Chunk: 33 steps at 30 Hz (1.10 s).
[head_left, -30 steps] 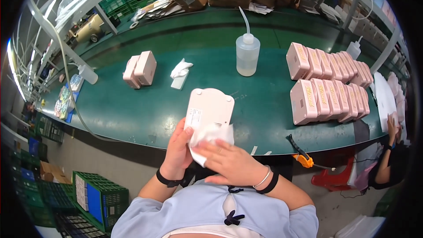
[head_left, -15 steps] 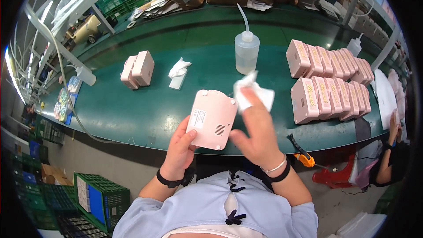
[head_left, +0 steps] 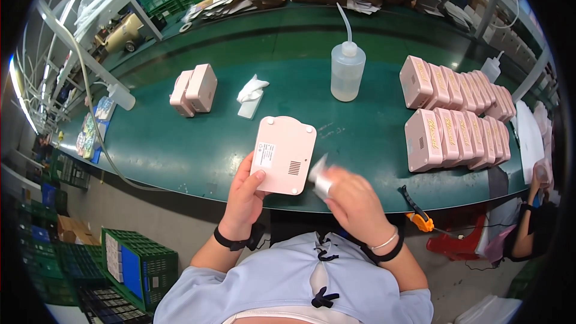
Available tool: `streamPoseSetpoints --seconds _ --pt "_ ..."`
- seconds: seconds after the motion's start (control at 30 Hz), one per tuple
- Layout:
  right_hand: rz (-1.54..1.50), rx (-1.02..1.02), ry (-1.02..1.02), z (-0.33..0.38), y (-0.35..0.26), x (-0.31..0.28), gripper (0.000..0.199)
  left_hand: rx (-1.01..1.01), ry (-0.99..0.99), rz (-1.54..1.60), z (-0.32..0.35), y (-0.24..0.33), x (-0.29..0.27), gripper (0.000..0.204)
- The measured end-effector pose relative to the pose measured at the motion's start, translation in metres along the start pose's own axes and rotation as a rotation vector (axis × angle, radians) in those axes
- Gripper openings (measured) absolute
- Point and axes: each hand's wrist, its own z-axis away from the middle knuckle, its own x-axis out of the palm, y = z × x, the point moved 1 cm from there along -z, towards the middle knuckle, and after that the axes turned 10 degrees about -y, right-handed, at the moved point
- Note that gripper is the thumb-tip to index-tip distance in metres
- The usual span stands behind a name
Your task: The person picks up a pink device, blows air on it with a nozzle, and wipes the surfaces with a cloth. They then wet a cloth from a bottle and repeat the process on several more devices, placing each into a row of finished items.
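Note:
My left hand (head_left: 245,195) grips the near left edge of a pink box-shaped device (head_left: 283,153), held flat above the front edge of the green table (head_left: 180,144), its underside with a label and vent slots facing up. Just right of the device, my right hand (head_left: 354,201) is closed on a white cloth (head_left: 320,178); it is blurred.
A clear squeeze bottle (head_left: 347,69) stands at mid-table. Two rows of several pink devices (head_left: 456,114) line the right side. Two more pink devices (head_left: 194,89) and a crumpled white cloth (head_left: 251,95) lie to the left. Orange-handled tool (head_left: 417,213) at the front edge. Another person's hand (head_left: 540,175) at far right.
My right hand with the cloth has come down from above the device's far right corner to its near right side. The device has been lowered and laid flatter.

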Motion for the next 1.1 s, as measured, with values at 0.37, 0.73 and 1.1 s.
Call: streamPoseSetpoints --seconds 0.37,0.73,1.1 --pt "-0.909 1.143 -0.124 0.17 0.007 0.018 0.026 -0.019 0.004 0.047 0.013 0.002 -0.025 0.071" --pt "-0.54 0.906 0.906 0.198 0.048 0.079 0.036 0.014 0.126 0.025 0.115 0.03 -0.082 0.072" --pt "-0.329 -0.235 -0.115 0.005 -0.041 0.039 0.043 -0.314 0.499 -0.401 0.239 0.035 -0.111 0.06"
